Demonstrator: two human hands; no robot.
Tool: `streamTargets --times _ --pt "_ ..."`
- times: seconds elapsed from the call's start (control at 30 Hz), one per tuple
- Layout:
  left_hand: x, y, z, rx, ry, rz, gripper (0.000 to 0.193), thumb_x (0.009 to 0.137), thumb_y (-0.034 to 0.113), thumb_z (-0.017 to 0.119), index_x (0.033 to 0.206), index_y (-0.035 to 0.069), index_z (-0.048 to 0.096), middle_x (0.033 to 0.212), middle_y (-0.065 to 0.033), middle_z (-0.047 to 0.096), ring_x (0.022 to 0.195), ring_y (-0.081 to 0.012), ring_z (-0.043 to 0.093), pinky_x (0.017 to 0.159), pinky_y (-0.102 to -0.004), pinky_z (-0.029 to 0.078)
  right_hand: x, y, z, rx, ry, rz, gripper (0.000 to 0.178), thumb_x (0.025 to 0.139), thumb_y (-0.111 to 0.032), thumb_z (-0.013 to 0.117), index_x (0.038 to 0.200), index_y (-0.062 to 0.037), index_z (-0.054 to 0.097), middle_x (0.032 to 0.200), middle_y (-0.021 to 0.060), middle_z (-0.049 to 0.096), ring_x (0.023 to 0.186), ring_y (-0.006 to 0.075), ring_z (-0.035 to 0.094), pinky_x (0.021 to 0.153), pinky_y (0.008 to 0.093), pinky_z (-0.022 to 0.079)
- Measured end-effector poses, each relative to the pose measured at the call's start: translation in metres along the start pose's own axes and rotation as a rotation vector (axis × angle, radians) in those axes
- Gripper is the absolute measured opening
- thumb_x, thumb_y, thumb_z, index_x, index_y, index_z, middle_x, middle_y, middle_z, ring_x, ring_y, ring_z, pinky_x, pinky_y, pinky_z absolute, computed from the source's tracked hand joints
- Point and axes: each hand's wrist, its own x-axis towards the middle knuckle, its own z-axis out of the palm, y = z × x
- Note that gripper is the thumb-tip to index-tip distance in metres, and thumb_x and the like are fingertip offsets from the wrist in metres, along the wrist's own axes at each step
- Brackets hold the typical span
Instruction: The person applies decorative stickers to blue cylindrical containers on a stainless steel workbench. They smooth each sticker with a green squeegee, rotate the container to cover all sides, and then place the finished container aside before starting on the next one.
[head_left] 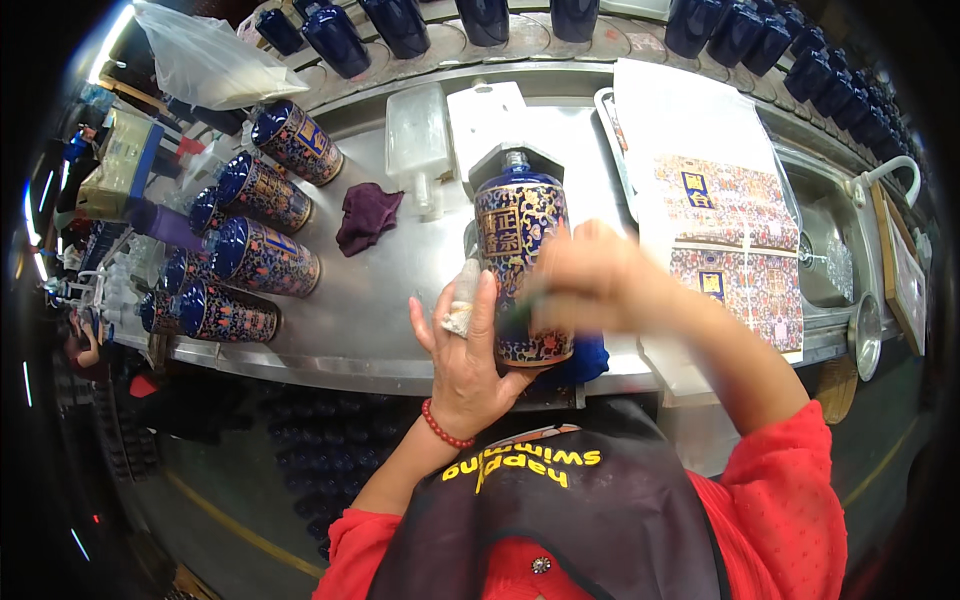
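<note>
From here I see the left forearm angling in from the near left, a red bead bracelet (446, 428) at its wrist. The left hand (464, 365) is turned palm toward the patterned bottle (507, 225), holding it with the thumb at its near end and the other fingers loosely spread along its left side. The right elbow juts out to the right, and that forearm slants in to the right hand (592, 280), blurred, its fingers curled round a dark green piece (519, 314) against the bottle's front. The bottle sits at the middle of the metal counter (350, 345), neck pointing far, between a purple cloth (368, 217) and printed sheets (728, 235).
</note>
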Motion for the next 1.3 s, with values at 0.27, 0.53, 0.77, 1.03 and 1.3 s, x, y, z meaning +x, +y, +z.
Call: streamTargets --times 0.27,0.53,0.77,1.03,1.3 --pt "-0.003 -0.004 0.0 -0.069 -0.024 0.008 0.111 0.084 0.054 0.076 0.157 -0.009 0.021 0.146 -0.0233 0.05 0.136 -0.0459 0.041 0.117 -0.0663 0.005 -0.006 -0.026 -0.011 -0.183 -0.349 0.022 0.012 0.081 -0.01 0.075 0.091 -0.0145 0.069 0.081 0.0022 0.059 0.076 0.0197 0.061 0.076 0.0387 0.044" --pt "-0.001 -0.007 0.002 -0.104 -0.008 0.015 0.106 0.089 0.061 0.067 0.156 -0.009 0.024 0.147 -0.0234 0.049 0.137 -0.0407 0.043 0.118 -0.0646 0.005 -0.008 -0.018 -0.003 -0.369 -0.165 -0.132 0.013 0.075 -0.017 0.072 0.079 -0.0132 0.061 0.073 0.0028 0.051 0.072 0.0214 0.057 0.071 0.04 0.043" --pt "-0.003 -0.004 -0.003 0.005 -0.042 0.027 0.113 0.077 0.052 0.083 0.155 -0.007 0.027 0.145 -0.0249 0.051 0.137 -0.0433 0.045 0.118 -0.0664 0.003 0.0 -0.013 -0.005 -0.612 0.098 -0.105 0.013 0.077 -0.011 0.071 0.088 -0.0131 0.064 0.081 0.0027 0.057 0.076 0.0203 0.061 0.078 0.0409 0.044" --pt "-0.005 -0.013 0.005 -0.177 -0.048 -0.015 0.112 0.082 0.055 0.077 0.159 -0.005 0.021 0.149 -0.02 0.05 0.137 -0.0433 0.043 0.116 -0.0668 0.002 0.008 -0.002 -0.016 -0.299 0.223 0.171 0.021 0.08 -0.004 0.074 0.099 -0.0093 0.071 0.082 0.0033 0.061 0.074 0.023 0.061 0.074 0.0369 0.047" --pt "0.02 -0.017 -0.01 -0.148 0.034 0.156 0.118 0.085 0.085 0.045 0.158 -0.005 0.024 0.151 -0.0218 0.047 0.143 -0.0425 0.033 0.117 -0.0654 -0.001 -0.049 -0.001 -0.006 0.07 0.167 0.38 0.015 0.085 -0.012 0.077 0.098 -0.0063 0.07 0.083 0.0029 0.062 0.075 0.0143 0.06 0.066 0.0285 0.046"
